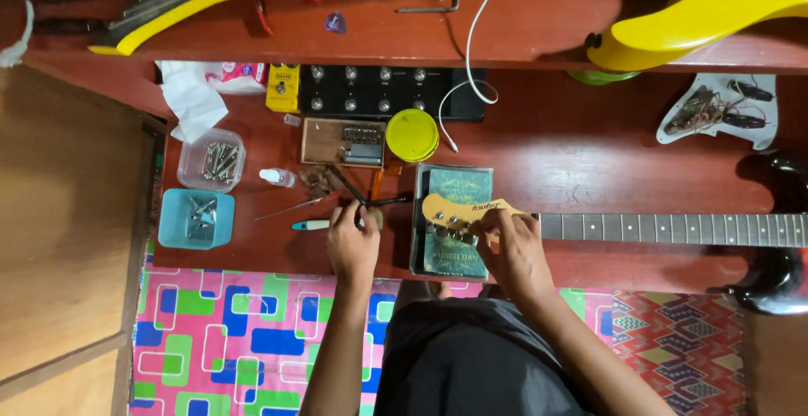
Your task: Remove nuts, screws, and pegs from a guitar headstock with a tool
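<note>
The guitar headstock is taken as the landmark. It lies flat on the counter, resting partly over a dark green booklet in a clear sleeve. From the headstock the fretted neck runs straight out to the person's right, so the long axis of the instrument lies across the body, side to side, ending in a black guitar body at the far right edge.

The right hand is on the headstock itself, at its near edge, fingers curled narrow around the tuning pegs; whether a peg is actually pinched cannot be told. This hand is plainly the nearer of the two to the headstock.

The left hand sits to the left of the headstock, a short gap away, closed on the handles of a dark plier-type tool whose arms reach away from the person. Just left of that hand lie a light blue-handled tool and a thin pointed tool.

Further left of the headstock stand a blue tray of metal parts and a clear tub of screws. Beyond the headstock, away from the person, are a yellow lid, a small brown box and a black pedal unit.
</note>
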